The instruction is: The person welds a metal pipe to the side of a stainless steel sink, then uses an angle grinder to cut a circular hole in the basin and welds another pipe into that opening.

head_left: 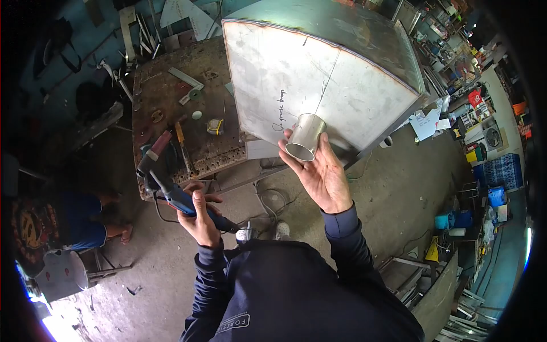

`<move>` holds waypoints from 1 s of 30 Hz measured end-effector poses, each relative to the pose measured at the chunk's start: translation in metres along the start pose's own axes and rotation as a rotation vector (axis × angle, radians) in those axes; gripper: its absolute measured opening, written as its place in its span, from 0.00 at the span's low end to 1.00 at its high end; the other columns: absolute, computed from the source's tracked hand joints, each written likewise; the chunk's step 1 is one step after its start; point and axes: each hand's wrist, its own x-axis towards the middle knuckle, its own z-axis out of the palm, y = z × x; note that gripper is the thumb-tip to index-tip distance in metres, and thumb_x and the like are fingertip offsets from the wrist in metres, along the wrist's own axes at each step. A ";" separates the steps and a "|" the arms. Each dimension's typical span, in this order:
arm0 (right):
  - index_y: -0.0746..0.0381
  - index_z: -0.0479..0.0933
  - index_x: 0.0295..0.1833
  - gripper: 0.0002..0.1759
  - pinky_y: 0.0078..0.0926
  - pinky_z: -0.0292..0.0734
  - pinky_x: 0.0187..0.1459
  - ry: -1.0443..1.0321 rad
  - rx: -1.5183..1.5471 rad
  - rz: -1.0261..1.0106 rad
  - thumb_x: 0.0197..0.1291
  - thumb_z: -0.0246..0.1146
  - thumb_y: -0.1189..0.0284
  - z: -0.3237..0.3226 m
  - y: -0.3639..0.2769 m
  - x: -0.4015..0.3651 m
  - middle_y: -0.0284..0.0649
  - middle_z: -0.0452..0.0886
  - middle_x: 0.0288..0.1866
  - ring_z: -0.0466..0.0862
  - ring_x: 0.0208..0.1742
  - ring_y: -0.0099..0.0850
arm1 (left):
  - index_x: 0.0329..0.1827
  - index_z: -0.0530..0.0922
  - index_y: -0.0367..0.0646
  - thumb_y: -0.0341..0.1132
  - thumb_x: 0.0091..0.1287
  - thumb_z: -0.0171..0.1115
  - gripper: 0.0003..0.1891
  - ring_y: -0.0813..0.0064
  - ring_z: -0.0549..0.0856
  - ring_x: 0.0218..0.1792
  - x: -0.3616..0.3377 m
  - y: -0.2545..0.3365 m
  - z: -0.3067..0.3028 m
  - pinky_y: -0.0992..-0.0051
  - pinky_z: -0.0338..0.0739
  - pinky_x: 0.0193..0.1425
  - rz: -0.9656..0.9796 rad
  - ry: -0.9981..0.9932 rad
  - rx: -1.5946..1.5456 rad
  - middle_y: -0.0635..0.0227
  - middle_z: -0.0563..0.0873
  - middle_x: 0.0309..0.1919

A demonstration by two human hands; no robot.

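My left hand point(200, 221) is wrapped round the body of a blue angle grinder point(181, 199), whose head points up and left over the workbench edge. In my right hand point(326, 183) is a short, shiny metal pipe point(308, 132), gripped between thumb and fingers. Its open end faces toward me. Behind it stands a large sheet-metal box point(273, 62) with a pale flat face, a drawn line and black handwriting; the pipe's far end overlaps this face in view. The grinder's cord hangs down toward the floor.
A dark workbench point(208, 57) at left carries a hammer point(182, 142), a yellow tape measure point(215, 126), a metal strip and discs. A person point(43, 228) sits at lower left near a metal drum. Shelves and blue buckets point(456, 219) line the right; cables lie on the floor.
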 end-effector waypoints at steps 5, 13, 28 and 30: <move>0.69 0.68 0.71 0.28 0.47 0.74 0.75 -0.016 -0.002 -0.004 0.80 0.52 0.58 -0.002 0.001 0.001 0.55 0.76 0.68 0.77 0.70 0.49 | 0.51 0.72 0.39 0.45 0.79 0.60 0.16 0.82 0.77 0.19 -0.003 -0.001 0.000 0.81 0.71 0.17 0.055 -0.016 -0.070 0.65 0.81 0.40; 0.69 0.68 0.70 0.27 0.48 0.73 0.75 -0.028 0.011 -0.009 0.80 0.52 0.58 -0.002 0.001 0.002 0.55 0.76 0.67 0.77 0.70 0.50 | 0.55 0.66 0.43 0.44 0.81 0.53 0.14 0.84 0.73 0.18 -0.003 0.012 0.005 0.81 0.69 0.16 0.061 -0.017 -0.039 0.66 0.77 0.36; 0.69 0.71 0.67 0.27 0.44 0.73 0.74 -0.035 -0.050 -0.020 0.79 0.54 0.55 0.002 0.001 0.001 0.50 0.78 0.65 0.79 0.69 0.43 | 0.85 0.43 0.40 0.39 0.80 0.54 0.38 0.76 0.81 0.28 -0.023 0.063 0.023 0.76 0.79 0.30 0.520 -0.083 0.266 0.52 0.82 0.44; 0.69 0.71 0.67 0.28 0.43 0.74 0.74 -0.035 -0.051 -0.010 0.78 0.55 0.55 0.004 0.000 0.000 0.49 0.79 0.65 0.79 0.68 0.42 | 0.85 0.44 0.41 0.39 0.81 0.54 0.37 0.77 0.80 0.27 -0.028 0.070 0.025 0.77 0.77 0.29 0.537 -0.099 0.289 0.52 0.82 0.44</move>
